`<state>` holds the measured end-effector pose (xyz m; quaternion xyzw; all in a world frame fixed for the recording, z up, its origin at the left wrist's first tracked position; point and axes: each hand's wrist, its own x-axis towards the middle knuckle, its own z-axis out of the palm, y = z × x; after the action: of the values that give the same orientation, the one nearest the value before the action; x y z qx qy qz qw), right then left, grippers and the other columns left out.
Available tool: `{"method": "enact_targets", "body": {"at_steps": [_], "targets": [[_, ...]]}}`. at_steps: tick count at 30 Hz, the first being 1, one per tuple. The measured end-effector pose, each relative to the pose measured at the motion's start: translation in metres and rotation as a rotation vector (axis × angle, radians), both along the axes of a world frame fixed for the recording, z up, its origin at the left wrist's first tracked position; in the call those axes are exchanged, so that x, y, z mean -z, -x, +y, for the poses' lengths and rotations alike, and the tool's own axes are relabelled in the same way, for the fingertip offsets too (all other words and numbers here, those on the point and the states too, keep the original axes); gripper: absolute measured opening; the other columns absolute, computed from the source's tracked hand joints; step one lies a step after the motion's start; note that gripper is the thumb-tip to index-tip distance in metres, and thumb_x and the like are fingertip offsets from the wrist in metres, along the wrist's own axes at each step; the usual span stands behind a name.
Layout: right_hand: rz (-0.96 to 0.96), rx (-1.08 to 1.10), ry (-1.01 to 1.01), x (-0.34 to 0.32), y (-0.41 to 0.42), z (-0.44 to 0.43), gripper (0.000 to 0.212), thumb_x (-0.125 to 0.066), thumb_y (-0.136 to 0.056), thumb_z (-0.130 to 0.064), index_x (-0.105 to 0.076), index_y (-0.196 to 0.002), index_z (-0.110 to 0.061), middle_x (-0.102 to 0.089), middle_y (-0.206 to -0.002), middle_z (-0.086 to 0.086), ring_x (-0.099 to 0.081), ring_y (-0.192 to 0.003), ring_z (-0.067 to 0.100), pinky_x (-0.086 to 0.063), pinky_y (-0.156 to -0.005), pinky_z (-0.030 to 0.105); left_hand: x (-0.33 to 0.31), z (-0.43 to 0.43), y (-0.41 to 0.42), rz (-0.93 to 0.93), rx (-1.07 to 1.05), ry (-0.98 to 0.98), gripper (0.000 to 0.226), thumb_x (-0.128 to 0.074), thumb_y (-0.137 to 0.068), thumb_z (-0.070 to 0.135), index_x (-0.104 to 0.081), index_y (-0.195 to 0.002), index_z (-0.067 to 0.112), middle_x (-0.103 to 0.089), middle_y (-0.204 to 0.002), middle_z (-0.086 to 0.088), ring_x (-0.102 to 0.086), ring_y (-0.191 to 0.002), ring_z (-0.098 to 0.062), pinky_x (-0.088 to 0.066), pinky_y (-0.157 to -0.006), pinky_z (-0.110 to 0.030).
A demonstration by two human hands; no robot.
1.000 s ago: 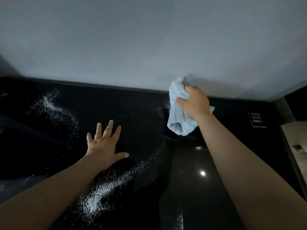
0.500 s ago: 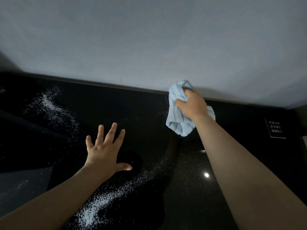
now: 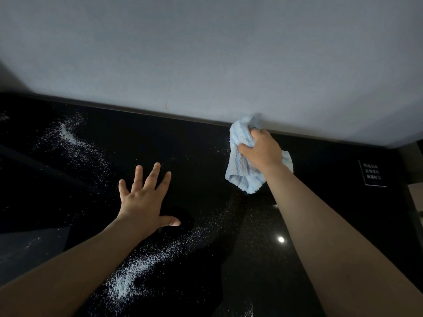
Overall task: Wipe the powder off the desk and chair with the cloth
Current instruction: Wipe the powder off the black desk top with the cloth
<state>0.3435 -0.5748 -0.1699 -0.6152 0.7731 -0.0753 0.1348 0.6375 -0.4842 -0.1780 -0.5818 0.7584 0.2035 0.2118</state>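
Right hand [image 3: 261, 152] tight round cloth [image 3: 242, 173], left hand [image 3: 142, 202] spread; powdery black desk [image 3: 187, 154], grey wall [image 3: 206, 53].

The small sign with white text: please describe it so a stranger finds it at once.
Look at the black desk below the grey wall. Go to its far right, beyond the right hand gripping the blue cloth. The sign is a small dark rectangle with white lettering, unlike the scattered powder.

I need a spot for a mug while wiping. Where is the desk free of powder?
Bare: the back strip of the desk between the far powder streak and the cloth, and the stretch from the arm of the right hand to the sign. Crowded: the near powder below the left hand.
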Motion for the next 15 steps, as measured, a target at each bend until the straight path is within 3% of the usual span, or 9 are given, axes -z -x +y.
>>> {"method": "enact_targets", "body": {"at_steps": [6, 15], "targets": [[0.007, -0.008, 0.007, 0.001, -0.002, 0.023, 0.047, -0.062, -0.085, -0.043, -0.056, -0.125, -0.017, -0.055, -0.115, 0.004, -0.058, -0.096, 0.022, -0.049, -0.074, 0.033, 0.001, 0.000, 0.000, 0.015, -0.005, 0.006, 0.124, -0.051, -0.061, 0.086, 0.017, -0.149, 0.030, 0.029, -0.155, 0.001, 0.022, -0.143, -0.037, -0.008, -0.113, -0.063], [-0.003, 0.019, -0.009, 0.003, -0.007, 0.058, 0.049, -0.062, -0.084, -0.044, -0.056, -0.127, -0.021, -0.054, -0.116, 0.000, -0.056, -0.101, 0.022, -0.043, -0.075, 0.030, 0.001, 0.000, -0.001, 0.018, -0.001, 0.017, 0.124, -0.052, -0.061, 0.086, 0.016, -0.150, 0.030, 0.028, -0.156, 0.000, 0.020, -0.144, -0.037, -0.008, -0.112, -0.064]]}}
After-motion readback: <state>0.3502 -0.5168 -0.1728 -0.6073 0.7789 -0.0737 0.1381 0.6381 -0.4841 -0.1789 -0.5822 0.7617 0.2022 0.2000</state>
